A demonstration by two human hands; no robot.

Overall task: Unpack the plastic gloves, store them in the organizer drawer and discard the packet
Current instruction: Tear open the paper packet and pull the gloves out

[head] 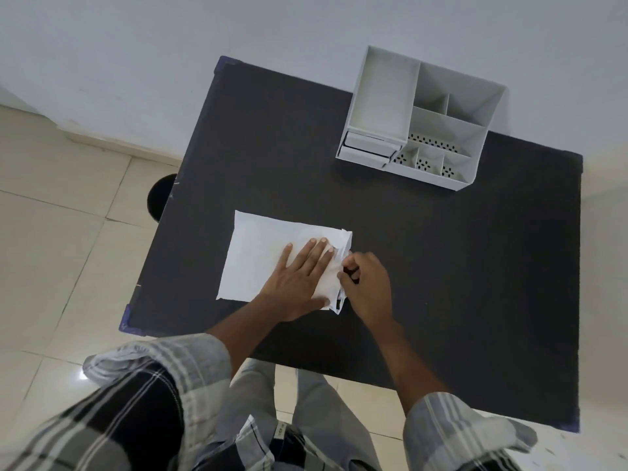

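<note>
Plaid sleeves (153, 385) fill the bottom, then the black worktop (441, 266). White organizer (421, 120) sits at the far right, drawers shut. Glove packet (258, 253) lies near the front-left edge. Left hand (299, 283) presses flat on it, fingers spread; right hand (368, 283) fingers pinch its right end.

A plaid shirt in black, grey and white is worn, its sleeve (190, 362) cuffs rolled up at both forearms (seen towards six o'clock), over light grey trousers (323, 413).
</note>
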